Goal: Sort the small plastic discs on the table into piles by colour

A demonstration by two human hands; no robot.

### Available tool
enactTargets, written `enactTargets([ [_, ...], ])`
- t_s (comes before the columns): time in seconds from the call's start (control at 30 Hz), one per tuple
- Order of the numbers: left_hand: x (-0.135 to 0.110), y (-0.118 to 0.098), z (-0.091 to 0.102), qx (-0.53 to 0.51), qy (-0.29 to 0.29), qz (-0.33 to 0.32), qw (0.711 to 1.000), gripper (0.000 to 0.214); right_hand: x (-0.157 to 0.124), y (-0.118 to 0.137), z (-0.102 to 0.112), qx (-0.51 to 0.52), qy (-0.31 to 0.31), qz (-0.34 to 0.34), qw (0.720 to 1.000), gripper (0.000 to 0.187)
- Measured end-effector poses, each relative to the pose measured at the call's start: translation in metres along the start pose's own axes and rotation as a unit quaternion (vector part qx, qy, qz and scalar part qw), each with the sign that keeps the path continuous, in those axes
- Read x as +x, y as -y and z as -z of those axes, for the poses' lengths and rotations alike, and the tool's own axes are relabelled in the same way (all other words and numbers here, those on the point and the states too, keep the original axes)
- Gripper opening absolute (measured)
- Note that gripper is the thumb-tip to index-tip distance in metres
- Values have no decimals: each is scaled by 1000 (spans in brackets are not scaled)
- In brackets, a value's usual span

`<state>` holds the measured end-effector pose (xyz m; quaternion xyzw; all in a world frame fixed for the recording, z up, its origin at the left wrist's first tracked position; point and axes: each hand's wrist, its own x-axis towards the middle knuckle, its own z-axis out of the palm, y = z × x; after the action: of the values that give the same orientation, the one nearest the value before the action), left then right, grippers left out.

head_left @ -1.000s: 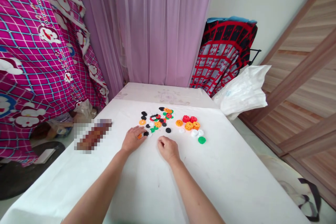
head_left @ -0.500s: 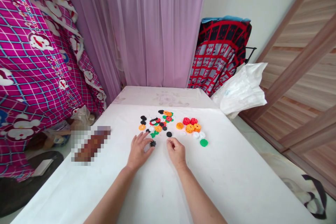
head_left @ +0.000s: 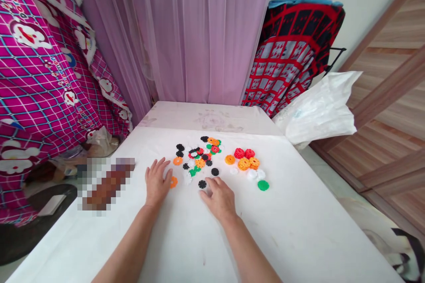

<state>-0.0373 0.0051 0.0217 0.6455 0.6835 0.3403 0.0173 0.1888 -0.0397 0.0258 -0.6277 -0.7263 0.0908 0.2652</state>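
Note:
My left hand (head_left: 157, 183) rests over the white tabletop with its fingers spread, and its thumb is beside an orange notched plastic disc (head_left: 174, 182). Nothing shows in its grasp. My right hand (head_left: 220, 199) has thumb and fingers apart, their tips close to a black notched disc (head_left: 202, 184) lying flat; contact is hard to tell. Just beyond those fingers lies another black disc (head_left: 215, 171). Farther back is a loose, mixed scatter of discs, including an orange one (head_left: 200, 163) and green ones (head_left: 195, 171). To the right are red discs (head_left: 239, 153), orange discs (head_left: 244, 164), white discs (head_left: 253, 174) and a green disc (head_left: 263, 185).
The white-covered table (head_left: 186, 239) stretches toward a lilac curtain (head_left: 206, 35). A white plastic bag (head_left: 323, 110) stands off its right edge. At the left edge is a blurred-out patch (head_left: 108, 185). A pink patterned cloth (head_left: 43, 75) hangs at left.
My left hand has moved left, away from the black disc, and an orange disc now shows beside it. My right hand has opened from a closed pose and come near the black disc.

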Motion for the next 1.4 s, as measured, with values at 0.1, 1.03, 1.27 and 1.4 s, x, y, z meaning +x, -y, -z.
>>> enactTargets([
  [0.1,5,9,0,-1,40,31,999,36,6,7,-3,-20,14,-3,1000,23],
  [1.03,-3,15,-2,-59,65,0,996,38,28,-32,-7,40,-98,-114,988,27],
  [1.27,-20,33,15,-30,93,-52,994,40,26,-39,-6,103,-135,-91,981,31],
  [1.4,-29,41,23,4,112,-88,990,43,27,-43,-7,152,-154,-103,971,31],
])
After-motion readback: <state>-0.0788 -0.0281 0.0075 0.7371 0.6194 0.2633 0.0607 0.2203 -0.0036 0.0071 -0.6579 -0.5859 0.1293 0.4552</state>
